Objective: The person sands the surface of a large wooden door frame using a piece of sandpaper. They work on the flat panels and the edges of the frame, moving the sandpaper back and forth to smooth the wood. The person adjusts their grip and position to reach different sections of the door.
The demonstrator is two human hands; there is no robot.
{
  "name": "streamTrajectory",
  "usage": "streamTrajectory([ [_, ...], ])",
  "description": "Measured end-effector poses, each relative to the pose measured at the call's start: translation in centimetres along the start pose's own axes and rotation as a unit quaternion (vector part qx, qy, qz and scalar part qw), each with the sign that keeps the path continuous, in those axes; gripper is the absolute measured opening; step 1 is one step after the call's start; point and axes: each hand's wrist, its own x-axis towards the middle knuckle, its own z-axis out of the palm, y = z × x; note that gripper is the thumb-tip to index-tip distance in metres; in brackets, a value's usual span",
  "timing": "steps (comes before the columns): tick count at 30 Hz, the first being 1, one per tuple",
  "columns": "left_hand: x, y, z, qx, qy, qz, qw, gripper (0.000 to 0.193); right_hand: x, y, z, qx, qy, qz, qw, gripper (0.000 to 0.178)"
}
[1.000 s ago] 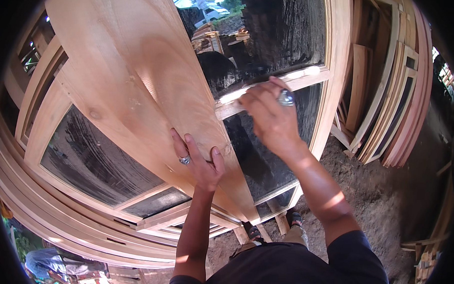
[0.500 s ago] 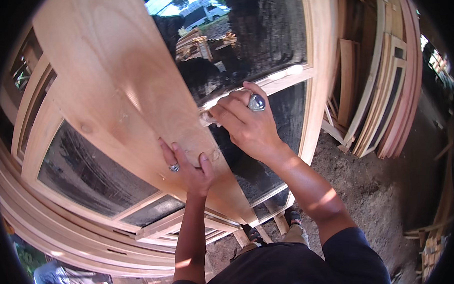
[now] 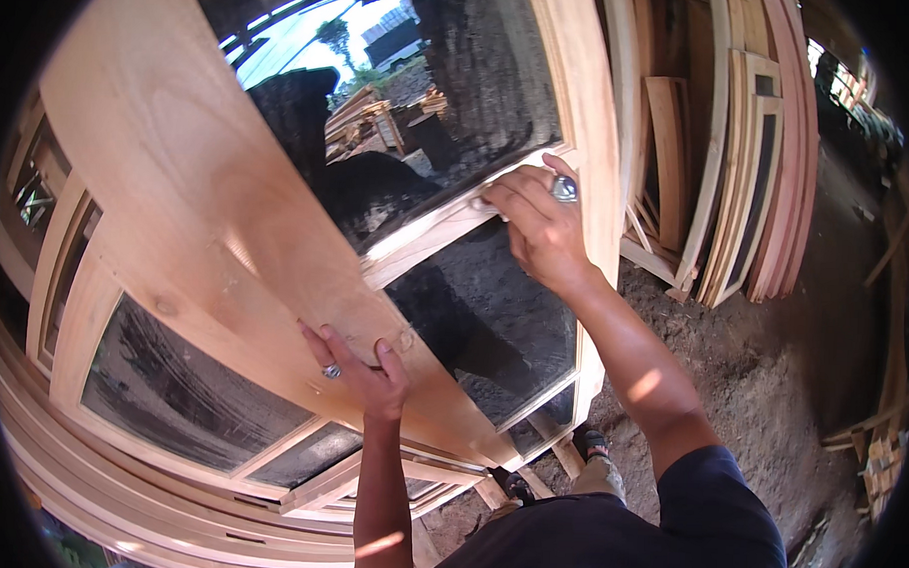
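Observation:
A wooden frame with dark glass panes (image 3: 481, 95) leans in front of me, and its crossbar (image 3: 416, 233) runs between the upper and lower panes. My right hand (image 3: 547, 222), with a ring on a finger, presses closed fingers on the crossbar near its right end. A small pale bit shows at the fingertips; most of it is hidden, so I cannot name it. Along the frame's left side runs a wide, smooth wooden board (image 3: 198, 175). My left hand (image 3: 366, 376), also ringed, rests on this board's lower part with fingers apart, holding nothing.
More glazed wooden frames (image 3: 186, 385) lie stacked at the left. Several narrow frames and boards (image 3: 749, 174) stand upright at the right. Bare earth (image 3: 702, 363) stretches below them, and scrap wood (image 3: 884, 464) is piled at the far right. My feet are by the frame's lower end.
My right hand has slid along the crossbar, away from the wide board toward the right-hand upright. My left hand stays on the board. The view has shifted slightly.

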Motion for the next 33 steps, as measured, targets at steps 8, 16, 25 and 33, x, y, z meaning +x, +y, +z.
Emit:
streamTrajectory([
  [8,0.3,0.2,0.2,-0.015,-0.01,-0.001,1.0,0.075,-0.8,4.2,-1.3,-0.031,0.028,0.029,0.999,0.027],
  [16,0.6,0.6,0.5,-0.031,0.001,0.002,1.0,0.074,-0.8,3.3,-1.3,0.054,-0.039,-0.004,0.998,0.022],
  [25,5.6,6.6,-0.3,0.182,-0.119,0.083,0.972,0.069,-12.2,-0.8,-7.0,0.19,-0.127,0.102,0.968,0.036],
  [33,7.5,13.3,3.1,0.159,-0.165,0.046,0.972,0.067,-29.2,-0.6,-14.1,0.131,-0.24,0.296,0.915,0.014],
])
